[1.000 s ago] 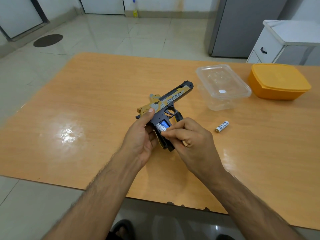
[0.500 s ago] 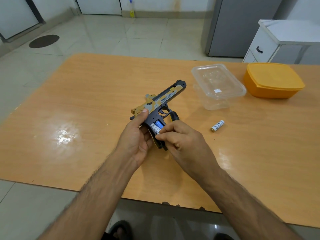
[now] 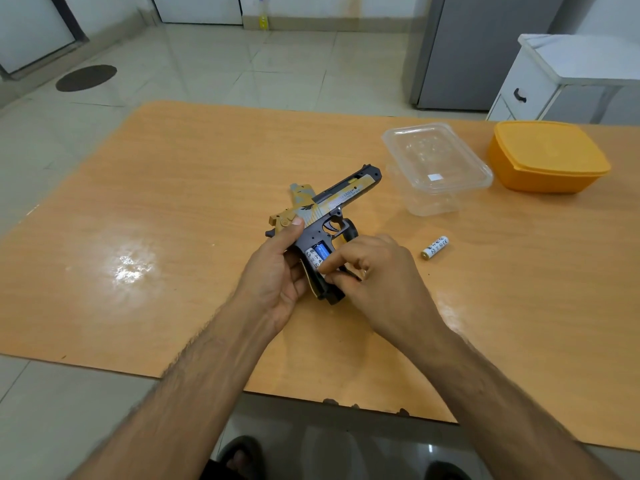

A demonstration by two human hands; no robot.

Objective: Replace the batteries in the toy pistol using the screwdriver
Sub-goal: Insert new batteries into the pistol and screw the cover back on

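Observation:
The black-and-gold toy pistol [image 3: 341, 197] is held just above the table, its muzzle pointing to the far right. My left hand [image 3: 277, 275] grips its handle from the left, with the thumb up on the rear of the slide. The handle's compartment is open and shows a white battery [image 3: 310, 255] beside a blue battery [image 3: 322, 251]. My right hand [image 3: 377, 282] has curled fingers, and its thumb and forefinger pinch the lower end of the white battery. A black-and-yellow screwdriver handle [image 3: 350, 231] peeks out behind the trigger guard.
One loose white battery [image 3: 435, 248] lies on the wooden table [image 3: 173, 209] to the right of my hands. A clear plastic box [image 3: 436, 168] and a closed orange box [image 3: 547, 155] stand at the back right. A gold-and-grey piece [image 3: 300, 192] lies behind the pistol.
My right fingertips have slid a little lower along the white battery in the handle. My left hand keeps the same hold on the pistol.

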